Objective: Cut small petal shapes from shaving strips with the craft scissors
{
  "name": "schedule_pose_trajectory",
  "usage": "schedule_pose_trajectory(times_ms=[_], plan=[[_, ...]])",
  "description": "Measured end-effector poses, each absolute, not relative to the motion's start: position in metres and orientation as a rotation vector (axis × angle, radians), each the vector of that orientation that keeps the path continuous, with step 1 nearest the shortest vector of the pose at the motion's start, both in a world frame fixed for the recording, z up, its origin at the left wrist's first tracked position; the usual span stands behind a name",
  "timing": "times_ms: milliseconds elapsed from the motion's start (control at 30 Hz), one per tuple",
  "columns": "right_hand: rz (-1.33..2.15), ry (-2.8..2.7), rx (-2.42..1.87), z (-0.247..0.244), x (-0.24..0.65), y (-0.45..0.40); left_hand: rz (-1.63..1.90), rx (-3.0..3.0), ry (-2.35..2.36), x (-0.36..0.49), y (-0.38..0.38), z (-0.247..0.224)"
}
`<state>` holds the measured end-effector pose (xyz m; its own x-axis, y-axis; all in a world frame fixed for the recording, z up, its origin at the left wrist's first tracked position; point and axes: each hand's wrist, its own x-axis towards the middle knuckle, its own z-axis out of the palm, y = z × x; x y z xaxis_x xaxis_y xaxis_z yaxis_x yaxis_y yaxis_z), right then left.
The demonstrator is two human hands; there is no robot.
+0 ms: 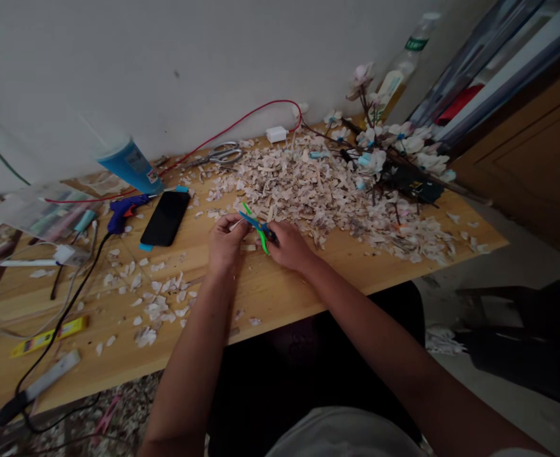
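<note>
My right hand (pixel 290 246) is closed round the handles of a pair of scissors (pixel 255 223) with blue and bright green parts. Their tips point up and left, over the table's front half. Close beside the blades, my left hand (pixel 225 242) pinches a small pale piece (pixel 234 225), too small to make out fully. Just beyond both hands spreads a large heap of dry whitish petals or shavings (pixel 303 184). Smaller loose petals (pixel 158 308) lie to the left of my left forearm.
A black phone (pixel 166 218), a blue cup (pixel 131 166) and a blue glue gun (pixel 123 212) are on the left. Grey scissors (pixel 225 153) lie behind the heap. Flowered branches (pixel 379 149) and a bottle (pixel 403 66) are at the right. A yellow box cutter (pixel 49 336) lies front left.
</note>
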<state>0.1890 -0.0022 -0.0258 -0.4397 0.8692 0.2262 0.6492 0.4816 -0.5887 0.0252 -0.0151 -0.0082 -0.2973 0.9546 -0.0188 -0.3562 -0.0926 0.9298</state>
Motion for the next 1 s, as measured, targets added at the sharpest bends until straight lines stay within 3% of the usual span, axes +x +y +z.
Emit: schedule_pose_trajectory(times_ms=[1000], plan=[[0.585, -2.213, -1.173, -0.0259, 0.1900, -0.0040, 1.560, 0.798, 1.169, 0.0285, -0.0149, -0.0122]])
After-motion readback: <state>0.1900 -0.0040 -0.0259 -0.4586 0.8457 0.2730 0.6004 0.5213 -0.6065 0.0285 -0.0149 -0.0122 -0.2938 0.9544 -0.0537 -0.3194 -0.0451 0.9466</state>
